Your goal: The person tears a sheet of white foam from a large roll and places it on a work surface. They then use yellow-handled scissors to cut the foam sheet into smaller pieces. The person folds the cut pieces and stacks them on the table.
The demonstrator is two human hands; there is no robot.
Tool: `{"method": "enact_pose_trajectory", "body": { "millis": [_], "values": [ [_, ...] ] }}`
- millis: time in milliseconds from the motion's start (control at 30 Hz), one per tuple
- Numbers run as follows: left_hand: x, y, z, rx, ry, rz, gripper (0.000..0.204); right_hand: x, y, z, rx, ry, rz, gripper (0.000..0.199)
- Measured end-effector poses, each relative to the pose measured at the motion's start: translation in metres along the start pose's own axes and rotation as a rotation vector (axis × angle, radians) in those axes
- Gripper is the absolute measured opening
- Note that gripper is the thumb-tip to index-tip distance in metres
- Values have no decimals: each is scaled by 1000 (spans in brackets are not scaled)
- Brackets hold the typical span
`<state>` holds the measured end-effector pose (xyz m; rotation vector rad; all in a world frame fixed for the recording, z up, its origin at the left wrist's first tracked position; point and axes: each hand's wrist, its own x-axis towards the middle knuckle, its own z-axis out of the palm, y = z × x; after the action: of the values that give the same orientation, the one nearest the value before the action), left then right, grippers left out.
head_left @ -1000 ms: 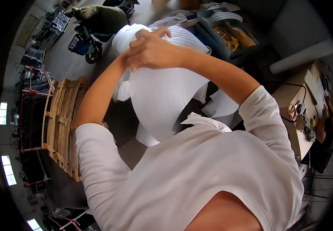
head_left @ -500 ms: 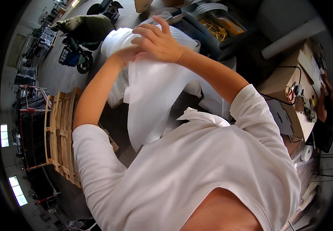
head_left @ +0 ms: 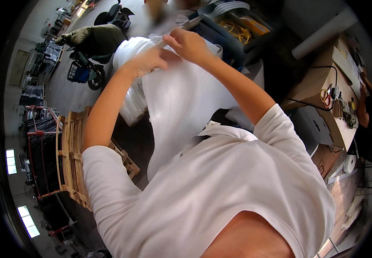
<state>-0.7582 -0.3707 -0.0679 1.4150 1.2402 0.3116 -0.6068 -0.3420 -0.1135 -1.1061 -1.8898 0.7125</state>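
— Since the earlier picture both hands have shifted: the right hand (head_left: 189, 43) then lay over the left hand (head_left: 149, 61), and now the two sit side by side at the top edge of the large white sheet of thin foam-like wrapping material (head_left: 181, 103).

— What is each hand doing with it?

— Right hand is curled closed, pinching the upper edge of the white sheet; a slim pale stick-like thing (head_left: 185, 26) pokes out above its knuckles, too blurred to identify. Left hand is flatter, fingers nearly together, pressed onto the sheet just beside the right; whether it actually grips the material, I cannot tell.

— And where does the sheet lie?

— It hangs from the hands down in front of the person's white short-sleeved shirt (head_left: 220, 189), broad at the top, narrowing toward the chest. Behind it, near the left hand, is a bundle of more white material (head_left: 128, 47).

— What else is around?

— To the left, on the floor, a light wooden slatted pallet (head_left: 72, 155) stands on edge. Farther up, a parked scooter with a blue basket under an olive-green cover (head_left: 92, 41). Upper right, a dark bin with coiled yellow cord (head_left: 235, 30), and a cardboard-brown surface (head_left: 323, 86) carrying cables and small tools. A white roll (head_left: 348, 163) sits below that surface.
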Motion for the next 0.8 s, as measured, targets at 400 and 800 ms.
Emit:
{"method": "enact_pose_trajectory", "body": {
  "millis": [400,800],
  "values": [
    [-7,15,-38,782,86,86,19,0,27,-5,-220,-190,-392,13],
    [-14,17,-24,867,277,268,20,14,2,6,-41,-228,-437,19]
  ]
}}
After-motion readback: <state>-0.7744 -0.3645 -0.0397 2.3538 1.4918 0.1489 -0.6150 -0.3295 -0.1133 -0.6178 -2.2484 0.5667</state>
